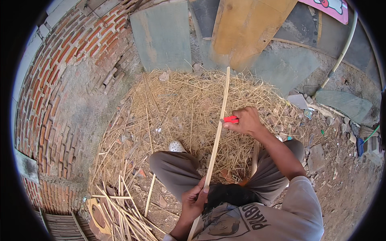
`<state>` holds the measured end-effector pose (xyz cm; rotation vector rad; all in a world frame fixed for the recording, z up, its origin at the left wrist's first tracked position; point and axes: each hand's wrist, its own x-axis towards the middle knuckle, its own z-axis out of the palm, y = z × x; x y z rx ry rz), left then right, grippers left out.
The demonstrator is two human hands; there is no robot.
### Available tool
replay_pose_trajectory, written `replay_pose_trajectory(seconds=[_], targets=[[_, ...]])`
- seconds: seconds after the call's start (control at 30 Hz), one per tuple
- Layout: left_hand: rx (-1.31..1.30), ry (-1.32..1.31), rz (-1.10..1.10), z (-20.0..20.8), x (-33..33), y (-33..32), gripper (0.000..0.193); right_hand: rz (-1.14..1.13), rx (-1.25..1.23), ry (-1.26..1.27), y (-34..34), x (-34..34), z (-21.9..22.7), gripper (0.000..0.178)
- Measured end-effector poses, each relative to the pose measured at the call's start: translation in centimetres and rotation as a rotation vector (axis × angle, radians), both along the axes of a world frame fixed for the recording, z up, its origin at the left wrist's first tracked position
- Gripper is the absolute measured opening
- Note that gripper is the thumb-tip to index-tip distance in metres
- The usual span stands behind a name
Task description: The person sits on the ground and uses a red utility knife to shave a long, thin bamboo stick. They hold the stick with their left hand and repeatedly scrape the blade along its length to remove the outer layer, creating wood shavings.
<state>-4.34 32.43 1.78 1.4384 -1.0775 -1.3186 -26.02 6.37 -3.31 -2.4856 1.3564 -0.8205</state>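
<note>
The left grip (195,199), at six o'clock, clasps a pale wooden strip (217,140) running from one o'clock toward six, its lower end cut off. At three o'clock, the right grip (247,120) wraps a red tool (230,119), partly hidden within it; its tip, by the strip, is unclear.
</note>
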Motion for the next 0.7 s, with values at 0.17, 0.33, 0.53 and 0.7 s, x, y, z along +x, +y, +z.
replay_pose_trajectory(seconds=[0.17,0.33,0.53,0.7], targets=[[0.066,0.023,-0.046,0.3,-0.7,0.5,0.032,-0.291,0.086,-0.052,-4.0,-3.1,-0.3,0.070],[0.047,0.038,-0.141,-0.4,-0.9,2.0,0.032,-0.537,0.213,-0.164,-7.4,-7.0,0.2,0.072],[-0.054,0.024,-0.217,-0.1,-1.0,3.4,0.034,-0.811,0.404,-0.334,-9.9,-11.5,-0.1,0.085],[-0.045,-0.058,-0.023,0.3,0.3,2.0,0.033,-0.388,0.368,-0.217,-3.6,-4.8,2.1,0.082]])
